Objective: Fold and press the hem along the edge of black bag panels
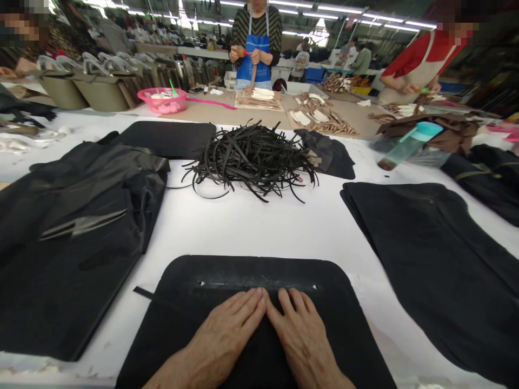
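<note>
A black fabric panel with rounded corners (pixel 332 313) lies on the white table (pixel 259 227) right in front of me. Across its upper part runs a greyish strip (pixel 255 282) with small white marks at both ends. My left hand (pixel 227 329) and my right hand (pixel 300 329) lie flat on the panel side by side, fingers stretched out, their tips touching just below the strip. Neither hand holds anything. A thin black strap end (pixel 144 293) sticks out from the panel's left edge.
A heap of black straps (pixel 253 156) sits mid-table. Black fabric stacks lie at left (pixel 68 237) and right (pixel 438 259). A teal-capped bottle (pixel 407 146) and pink basin (pixel 162 100) stand farther back. Two people (pixel 257 43) work at the far tables.
</note>
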### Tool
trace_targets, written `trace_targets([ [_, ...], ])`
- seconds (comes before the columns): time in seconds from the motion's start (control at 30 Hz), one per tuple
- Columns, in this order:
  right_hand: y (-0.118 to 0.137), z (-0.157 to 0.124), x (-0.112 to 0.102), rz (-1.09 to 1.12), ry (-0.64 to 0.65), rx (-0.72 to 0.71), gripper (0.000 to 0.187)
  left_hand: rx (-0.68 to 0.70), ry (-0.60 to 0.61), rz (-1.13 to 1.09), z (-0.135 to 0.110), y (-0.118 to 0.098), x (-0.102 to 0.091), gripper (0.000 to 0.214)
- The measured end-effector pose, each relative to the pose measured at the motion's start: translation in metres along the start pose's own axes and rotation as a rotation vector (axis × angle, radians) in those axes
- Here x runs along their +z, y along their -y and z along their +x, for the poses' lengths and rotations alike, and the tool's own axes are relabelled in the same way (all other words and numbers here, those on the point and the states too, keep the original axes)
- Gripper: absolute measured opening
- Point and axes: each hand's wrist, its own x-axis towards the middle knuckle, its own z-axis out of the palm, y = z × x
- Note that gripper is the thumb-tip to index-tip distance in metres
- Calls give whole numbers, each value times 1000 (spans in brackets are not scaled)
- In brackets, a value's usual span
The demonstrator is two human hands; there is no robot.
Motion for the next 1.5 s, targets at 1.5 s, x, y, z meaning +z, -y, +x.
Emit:
trace_targets([
  [1.5, -103, -73, 12, 53, -30, 164, 33, -279, -210, 112, -85, 48, -27, 82],
])
